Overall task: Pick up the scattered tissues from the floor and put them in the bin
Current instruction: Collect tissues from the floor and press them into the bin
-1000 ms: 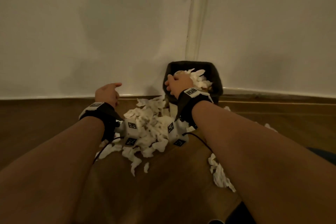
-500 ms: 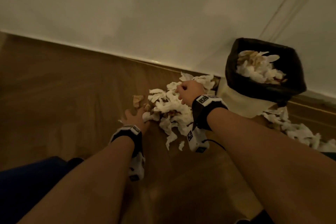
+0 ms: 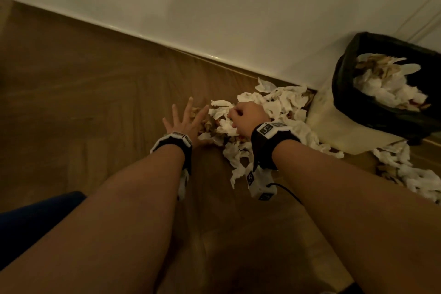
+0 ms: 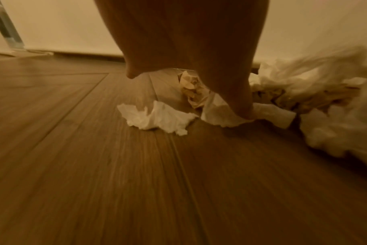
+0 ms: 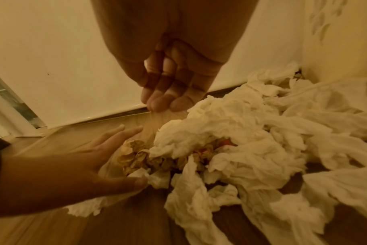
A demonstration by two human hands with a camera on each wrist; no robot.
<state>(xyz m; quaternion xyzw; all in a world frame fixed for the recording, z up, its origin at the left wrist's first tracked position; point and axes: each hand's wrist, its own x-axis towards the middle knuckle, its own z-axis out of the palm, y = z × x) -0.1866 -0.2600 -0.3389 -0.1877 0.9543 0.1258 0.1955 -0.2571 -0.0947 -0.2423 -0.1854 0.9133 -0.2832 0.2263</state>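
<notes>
Both hands have dropped from the bin (image 3: 346,93) to the floor pile.
Left hand (image 3: 185,122) spreads wide beside the tissues (image 3: 281,102); right hand (image 3: 248,118) curls loosely, empty, above them by the wall.

Home rm corner: wood-plank floor (image 3: 95,93), pale wall (image 3: 214,7) w/ skirting, small lined bin (image 3: 343,93).

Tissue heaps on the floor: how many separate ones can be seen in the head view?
2. One heap lies under both hands, left of the bin; a smaller heap lies to the bin's right, at the picture's edge. More may be hidden behind the bin.
</notes>
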